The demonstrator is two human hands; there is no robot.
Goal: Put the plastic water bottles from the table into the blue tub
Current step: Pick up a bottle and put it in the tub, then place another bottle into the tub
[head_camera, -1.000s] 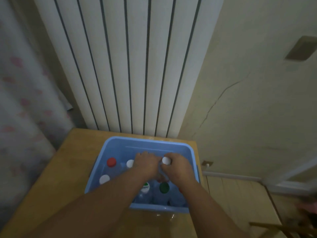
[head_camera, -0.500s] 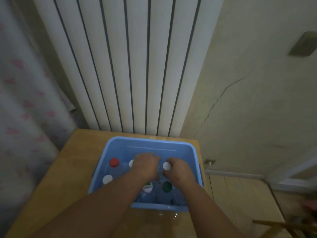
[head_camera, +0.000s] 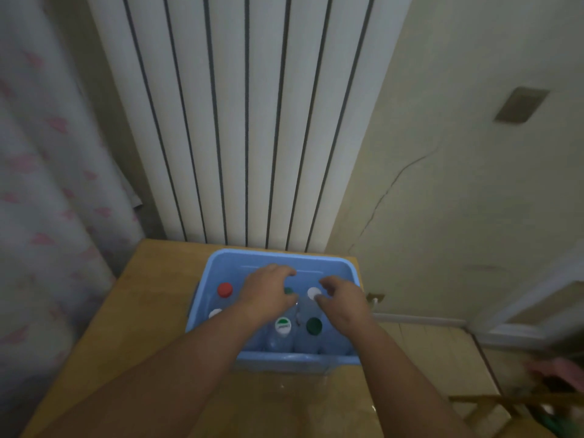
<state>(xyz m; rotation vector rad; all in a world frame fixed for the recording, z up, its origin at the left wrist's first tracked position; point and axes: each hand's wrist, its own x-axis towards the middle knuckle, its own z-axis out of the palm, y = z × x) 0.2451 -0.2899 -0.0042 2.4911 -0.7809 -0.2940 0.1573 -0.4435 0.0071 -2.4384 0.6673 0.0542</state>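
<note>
With your left hand (head_camera: 268,290) and right hand (head_camera: 343,300) loose-fingered over the blue tub (head_camera: 221,263) at lower centre, gripping nothing, take the light, slippery bottles (head_camera: 311,335) by their necks.

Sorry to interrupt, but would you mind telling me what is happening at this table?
A person is packing plastic bottles upright into a blue tub on a wooden table. Both hands are over the tub: the left hand hovers with fingers spread, and the right hand is beside a white-capped bottle. No bottles show on the tabletop.
</note>
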